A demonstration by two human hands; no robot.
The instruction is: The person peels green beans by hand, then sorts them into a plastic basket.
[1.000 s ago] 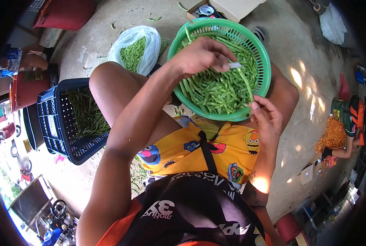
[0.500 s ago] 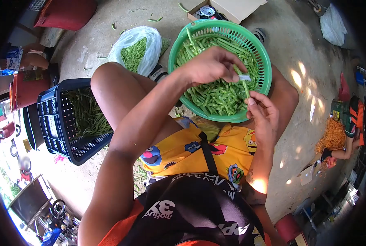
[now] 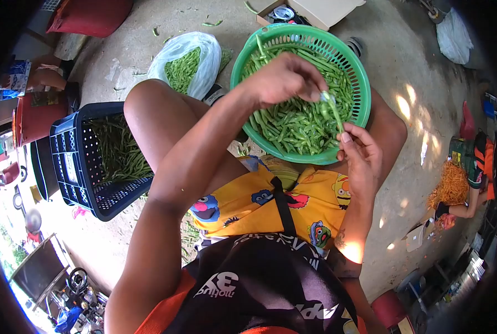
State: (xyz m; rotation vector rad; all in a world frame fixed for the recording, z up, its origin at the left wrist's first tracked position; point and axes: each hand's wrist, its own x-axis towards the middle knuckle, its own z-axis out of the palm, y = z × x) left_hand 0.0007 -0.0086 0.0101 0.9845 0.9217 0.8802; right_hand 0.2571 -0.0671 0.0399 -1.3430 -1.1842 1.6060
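Observation:
My left hand (image 3: 290, 83) hangs over the green basket (image 3: 361, 72), fingers pinched on a small flat pale piece, perhaps a blade (image 3: 327, 97). That piece touches the upper end of a long green bean (image 3: 336, 113). At the basket's near right rim, my right hand (image 3: 361, 153) pinches the bean's lower end between thumb and fingers. Inside the basket lie short cut green bean pieces (image 3: 298, 131), with longer whole beans (image 3: 323, 64) toward the far side. The basket sits between my knees.
On the left, a dark blue crate (image 3: 73, 161) holds more beans. A clear plastic bag (image 3: 206, 50) of shredded green pieces stands beyond my knee. An open cardboard box (image 3: 329, 12) lies past the basket. At the right, another person (image 3: 463, 209) is beside an orange heap (image 3: 449, 186).
My left hand has lifted slightly, and the pale piece has turned and now meets the bean's upper end. The bean tilts more up and left. My right hand has barely shifted.

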